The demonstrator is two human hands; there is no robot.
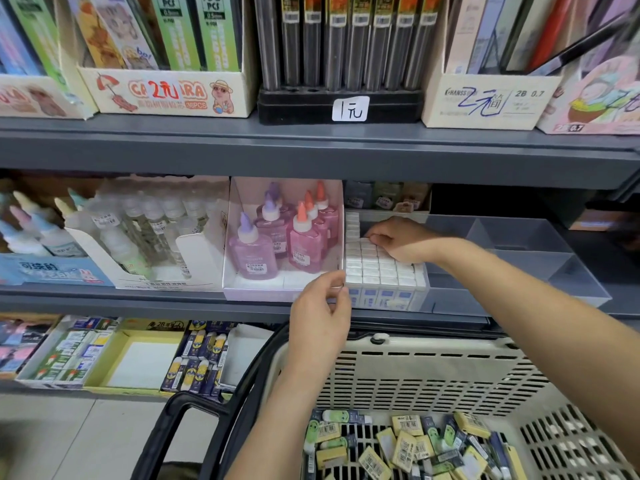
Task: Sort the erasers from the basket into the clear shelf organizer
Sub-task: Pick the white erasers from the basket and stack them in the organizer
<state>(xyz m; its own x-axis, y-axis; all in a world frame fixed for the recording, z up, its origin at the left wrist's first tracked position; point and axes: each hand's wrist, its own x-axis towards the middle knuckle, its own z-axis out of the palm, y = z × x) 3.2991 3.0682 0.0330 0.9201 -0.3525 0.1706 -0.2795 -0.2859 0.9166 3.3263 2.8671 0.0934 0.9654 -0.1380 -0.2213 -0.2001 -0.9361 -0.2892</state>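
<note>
White erasers (379,268) are packed upright in the left compartment of the clear shelf organizer (519,237). The right hand (401,240) is laid over them, its fingers (375,237) pinched on one white eraser (367,241) beside the unfilled gap, which lies just behind the fingertips. The left hand (320,306) is held at the organizer's front left corner, fingers curled; whether anything is grasped cannot be told. Packaged erasers (405,445) are left in the basket (415,372) below.

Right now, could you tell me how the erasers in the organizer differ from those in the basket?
The organizer erasers stand upright in tight rows; the basket erasers lie loose in a jumble. The organizer erasers show white tops; the basket erasers are yellow, green and dark. The right hand touches organizer erasers, not basket erasers. Both are small blocks.
</note>
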